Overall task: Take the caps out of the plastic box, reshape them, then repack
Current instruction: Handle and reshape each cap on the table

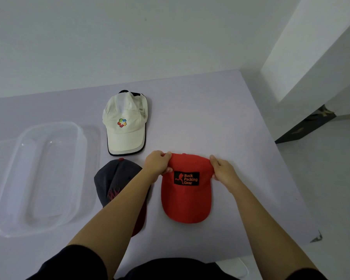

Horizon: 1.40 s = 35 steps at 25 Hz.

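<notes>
A red cap [186, 201] with a black "Back Packing Gear" patch lies on the lilac table [220, 122], brim towards me. My left hand [157, 165] pinches the left side of its crown and my right hand [223, 170] pinches the right side. A cream cap [125, 122] with a coloured logo lies flat further back. A dark grey cap [115, 182] with a red brim sits to the left, partly under my left forearm. The clear plastic box [14, 190] stands at the left, with nothing inside that I can see.
The table's right edge runs diagonally past the red cap, with white floor beyond. A white wall stands behind the table. A dark object [305, 126] leans on the floor at the far right. The box sits on its clear lid [93, 138].
</notes>
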Each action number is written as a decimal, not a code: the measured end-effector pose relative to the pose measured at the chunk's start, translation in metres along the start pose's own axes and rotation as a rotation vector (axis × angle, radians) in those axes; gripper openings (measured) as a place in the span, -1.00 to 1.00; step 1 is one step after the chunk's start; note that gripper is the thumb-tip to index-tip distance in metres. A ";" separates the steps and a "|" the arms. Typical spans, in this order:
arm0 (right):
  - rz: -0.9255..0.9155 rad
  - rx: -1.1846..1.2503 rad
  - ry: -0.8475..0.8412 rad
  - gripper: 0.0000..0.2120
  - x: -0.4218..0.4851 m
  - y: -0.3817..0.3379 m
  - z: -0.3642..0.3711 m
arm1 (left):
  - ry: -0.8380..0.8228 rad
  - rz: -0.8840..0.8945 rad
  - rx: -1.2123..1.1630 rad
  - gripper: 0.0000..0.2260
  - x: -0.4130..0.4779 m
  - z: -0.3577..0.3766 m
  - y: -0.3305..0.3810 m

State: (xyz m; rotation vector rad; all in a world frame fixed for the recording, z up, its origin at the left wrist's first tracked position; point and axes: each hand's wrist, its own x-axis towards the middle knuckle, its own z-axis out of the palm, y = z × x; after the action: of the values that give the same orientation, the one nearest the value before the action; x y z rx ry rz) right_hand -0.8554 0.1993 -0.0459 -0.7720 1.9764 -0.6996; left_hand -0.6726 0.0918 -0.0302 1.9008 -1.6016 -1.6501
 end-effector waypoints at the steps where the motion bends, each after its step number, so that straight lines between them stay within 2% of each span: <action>1: -0.039 -0.077 0.052 -0.54 0.002 0.000 -0.001 | 0.016 0.017 0.017 -0.74 0.001 -0.001 0.000; 3: -0.046 -0.105 0.077 -0.56 0.005 -0.001 -0.002 | 0.023 0.016 0.009 -0.75 0.006 -0.004 0.000; 6: 0.021 0.004 0.022 -0.64 0.008 0.004 -0.001 | 0.001 -0.039 -0.061 -0.78 0.008 -0.008 -0.002; 10: 0.018 -0.029 0.070 -0.66 0.012 0.012 -0.006 | 0.027 -0.030 0.015 -0.68 0.009 -0.012 -0.008; 15: 0.018 0.071 0.000 -0.85 0.009 0.012 -0.008 | -0.001 -0.095 -0.075 -0.77 0.009 -0.013 -0.012; 17: -0.015 0.030 0.055 -0.87 0.011 0.015 -0.010 | 0.014 -0.073 0.063 -0.78 0.009 -0.013 -0.017; 19: -0.007 0.027 0.074 -0.84 0.011 0.015 -0.014 | 0.009 -0.016 0.305 -0.90 0.008 -0.016 -0.013; 21: 0.011 0.039 0.020 -0.77 0.010 0.014 -0.019 | -0.034 0.057 0.579 -0.81 0.006 -0.021 -0.006; 23: -0.001 -0.003 -0.009 -0.74 0.008 0.010 -0.025 | -0.025 0.120 0.698 -0.64 0.004 -0.027 0.002; 25: -0.050 -0.065 0.105 -0.75 0.008 0.003 -0.034 | 0.059 0.154 0.541 -0.69 0.000 -0.041 0.014; 27: -0.113 -0.127 0.255 -0.76 0.006 -0.012 -0.044 | 0.178 0.163 0.173 -0.88 -0.006 -0.066 0.030; 29: -0.198 -0.125 0.300 -0.78 0.004 -0.035 -0.048 | 0.241 0.205 0.016 -0.81 -0.011 -0.094 0.048; 32: -0.376 -0.133 0.219 -0.79 0.006 -0.082 -0.032 | 0.230 0.268 0.024 -0.72 -0.009 -0.125 0.062; 35: -0.528 -0.197 0.090 -0.79 0.016 -0.127 0.007 | 0.229 0.323 0.288 -0.70 -0.001 -0.148 0.059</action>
State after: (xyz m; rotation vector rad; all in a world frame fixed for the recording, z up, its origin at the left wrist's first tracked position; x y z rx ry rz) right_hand -0.8247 0.1043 0.0341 -1.4330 1.9526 -0.8595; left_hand -0.5914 -0.0045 0.0672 1.7507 -2.0003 -1.0841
